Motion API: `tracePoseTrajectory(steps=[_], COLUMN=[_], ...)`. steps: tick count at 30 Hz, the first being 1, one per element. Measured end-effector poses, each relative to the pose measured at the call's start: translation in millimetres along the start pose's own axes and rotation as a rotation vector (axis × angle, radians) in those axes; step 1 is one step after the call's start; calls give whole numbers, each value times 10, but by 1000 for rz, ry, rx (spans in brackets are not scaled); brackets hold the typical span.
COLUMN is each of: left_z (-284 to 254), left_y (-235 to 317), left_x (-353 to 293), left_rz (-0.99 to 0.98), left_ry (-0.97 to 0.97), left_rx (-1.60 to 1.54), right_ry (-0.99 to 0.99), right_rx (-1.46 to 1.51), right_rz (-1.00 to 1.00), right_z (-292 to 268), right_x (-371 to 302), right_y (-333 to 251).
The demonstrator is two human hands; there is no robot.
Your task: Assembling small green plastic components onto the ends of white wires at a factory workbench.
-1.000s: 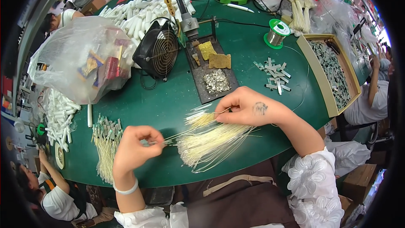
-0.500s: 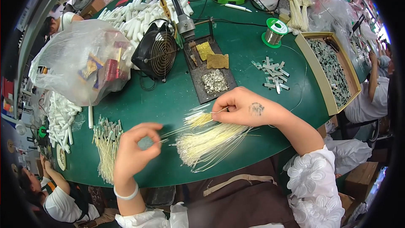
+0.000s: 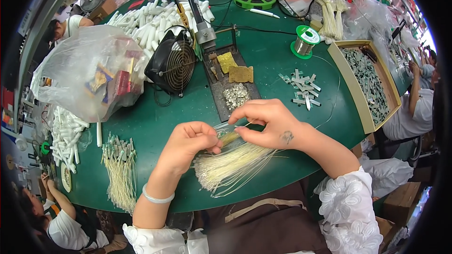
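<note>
A bundle of thin cream-coloured wires [image 3: 235, 167] lies on the green table in front of me, its ends fanned to the left. My left hand [image 3: 190, 143] is closed in a pinch over the left side of a smaller yellowish bunch of wires [image 3: 229, 138]; what sits between its fingertips is hidden. Just right of it, my right hand [image 3: 270, 122] curls with thumb and forefinger slightly apart above the bunch, and a thin wire shows among its fingers. At the left lies a group of wires with small grey-green strips [image 3: 120, 171] on their ends.
Ahead stands a soldering stand [image 3: 221, 82] with sponges and metal scraps, beside a black fan [image 3: 172, 63]. Solder spool [image 3: 305, 42], loose strips [image 3: 303, 89] and a box of strips [image 3: 362, 89] are at right. White tubes [image 3: 150, 21] and a plastic bag [image 3: 89, 68] fill the left.
My left hand has moved right and up to the bunch, its fingers closing further. My right hand's thumb and forefinger have parted a little. The view has shifted slightly.
</note>
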State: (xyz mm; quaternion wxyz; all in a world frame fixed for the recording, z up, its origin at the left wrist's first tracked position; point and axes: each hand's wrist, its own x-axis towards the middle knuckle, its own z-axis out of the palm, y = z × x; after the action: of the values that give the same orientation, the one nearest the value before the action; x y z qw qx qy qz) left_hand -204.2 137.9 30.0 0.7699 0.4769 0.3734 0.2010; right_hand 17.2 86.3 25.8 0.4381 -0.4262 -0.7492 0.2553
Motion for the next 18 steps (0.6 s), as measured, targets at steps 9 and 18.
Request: tracePoseTrajectory(steps=[9,18], left_z=[1,247], left_y=[6,1], left_x=[0,-97], left_rz=[-57,218], left_ry=[-3,213], left_rx=[-76,196], right_ry=[-32,-10], right_rx=[-15,61], right_rz=[-41,305], right_z=[88,82], right_x=[30,30], right_y=[-5,-177])
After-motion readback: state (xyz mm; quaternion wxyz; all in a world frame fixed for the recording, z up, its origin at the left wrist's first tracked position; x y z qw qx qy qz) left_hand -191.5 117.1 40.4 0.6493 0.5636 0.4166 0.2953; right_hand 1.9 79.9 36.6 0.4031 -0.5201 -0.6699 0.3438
